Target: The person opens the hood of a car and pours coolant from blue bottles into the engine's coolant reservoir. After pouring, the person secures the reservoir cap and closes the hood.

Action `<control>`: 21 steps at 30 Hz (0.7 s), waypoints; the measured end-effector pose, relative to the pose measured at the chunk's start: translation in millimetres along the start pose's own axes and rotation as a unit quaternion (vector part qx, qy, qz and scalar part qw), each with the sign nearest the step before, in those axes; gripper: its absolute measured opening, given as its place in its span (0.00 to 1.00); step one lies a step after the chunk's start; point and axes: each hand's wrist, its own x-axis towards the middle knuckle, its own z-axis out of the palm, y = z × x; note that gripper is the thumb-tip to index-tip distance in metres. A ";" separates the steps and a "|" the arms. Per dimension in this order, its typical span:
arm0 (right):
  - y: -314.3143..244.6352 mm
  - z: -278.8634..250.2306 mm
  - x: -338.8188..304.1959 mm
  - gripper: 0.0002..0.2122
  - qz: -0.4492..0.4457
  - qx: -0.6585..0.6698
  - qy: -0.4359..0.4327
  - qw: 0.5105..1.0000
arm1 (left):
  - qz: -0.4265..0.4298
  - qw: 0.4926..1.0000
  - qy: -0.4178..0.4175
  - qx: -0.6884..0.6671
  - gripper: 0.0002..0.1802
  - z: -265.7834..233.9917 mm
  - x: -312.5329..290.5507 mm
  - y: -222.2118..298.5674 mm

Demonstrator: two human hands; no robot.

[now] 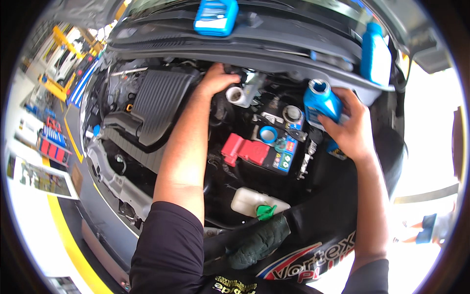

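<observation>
My right hand (350, 122) is closed around a blue plastic bottle (323, 104), its uncapped mouth tilted up, above the right side of the engine bay. My left hand (219, 81) reaches to the back of the bay, thumb stretched toward a dark part; its other fingers are hidden. Just beside it stands a whitish reservoir neck (235, 95), its round mouth open. Between my arms is the battery (284, 159) with a red terminal cover (245, 150). On top of the battery lie a blue ring-shaped cap (268, 134) and a greyish round cap (292, 114).
Two more blue bottles stand on the cowl, one bottle (215, 18) at the back and another bottle (376, 56) at right. A blue-handled tool (330, 60) lies between them. A black engine cover (164, 100) is left; a green-capped white tank (247, 202) and dark padded cloth (259, 241) are near.
</observation>
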 end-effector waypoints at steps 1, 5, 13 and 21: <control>3.2 2.5 -1.5 0.26 -0.010 -0.011 -0.002 1.000 | -0.001 1.000 -0.010 -0.001 0.45 -2.4 -3.2 7.7; 1.0 13.4 -7.9 0.28 0.000 -0.019 -0.024 1.000 | 0.013 0.999 -0.014 0.028 0.61 -4.1 -1.5 6.2; -35.0 43.5 9.0 0.30 -0.062 -0.079 -0.074 0.992 | -0.004 0.999 -0.018 0.036 0.60 -6.9 -4.0 11.0; -56.8 77.5 43.1 0.31 -0.087 -0.151 -0.113 0.978 | 0.011 1.000 -0.009 0.019 0.58 -8.4 -10.4 18.5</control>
